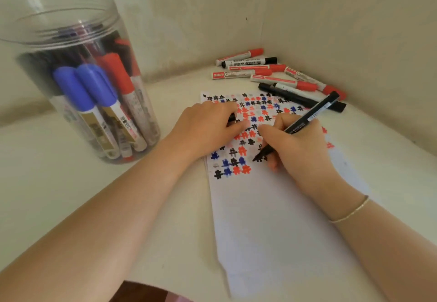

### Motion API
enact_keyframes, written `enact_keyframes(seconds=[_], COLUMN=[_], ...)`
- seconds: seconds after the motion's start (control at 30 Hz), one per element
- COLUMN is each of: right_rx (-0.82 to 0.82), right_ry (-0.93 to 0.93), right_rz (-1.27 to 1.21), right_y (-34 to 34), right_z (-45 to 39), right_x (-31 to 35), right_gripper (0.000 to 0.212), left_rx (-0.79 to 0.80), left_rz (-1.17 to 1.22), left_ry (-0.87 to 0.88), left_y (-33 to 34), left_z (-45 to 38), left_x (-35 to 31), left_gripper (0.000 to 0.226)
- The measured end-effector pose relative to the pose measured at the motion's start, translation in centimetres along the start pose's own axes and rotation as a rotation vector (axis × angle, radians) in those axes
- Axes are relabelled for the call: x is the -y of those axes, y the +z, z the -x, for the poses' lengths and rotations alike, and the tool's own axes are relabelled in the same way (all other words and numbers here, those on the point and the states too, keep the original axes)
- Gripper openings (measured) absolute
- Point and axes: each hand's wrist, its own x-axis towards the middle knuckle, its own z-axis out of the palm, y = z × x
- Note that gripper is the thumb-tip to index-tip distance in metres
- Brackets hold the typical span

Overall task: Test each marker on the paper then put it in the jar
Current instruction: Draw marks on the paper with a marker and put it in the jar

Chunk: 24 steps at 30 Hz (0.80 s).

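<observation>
A black marker (305,122) is pinched by the right hand (300,145), tip on the paper (272,207). A black cap (232,119) is held in the left hand (205,126). At ten o'clock stands the jar (78,82); loose markers (272,74) lie at one o'clock.

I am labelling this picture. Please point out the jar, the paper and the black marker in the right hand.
jar (78,30), head view, on its clear upper wall.
paper (272,219), head view, on its blank lower part.
black marker (314,113), head view, on its barrel above the fingers.

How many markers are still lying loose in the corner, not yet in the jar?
8, maybe more hidden: five red-capped and one black-capped along the walls, plus two black ones crossing nearer the paper. The right hand holds another.
</observation>
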Motion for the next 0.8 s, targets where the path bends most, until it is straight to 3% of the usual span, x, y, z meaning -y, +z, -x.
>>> enact_keyframes(seconds=[0.8], right_rx=[-0.043], right_ry=[-0.106], right_rz=[0.196], right_y=[0.8], right_z=[0.14], right_x=[-0.32], right_gripper=[0.026], left_rx=[0.025], left_rz=[-0.042], left_ry=[0.004], left_y=[0.26], left_z=[-0.01], left_x=[0.17], left_gripper=[0.047])
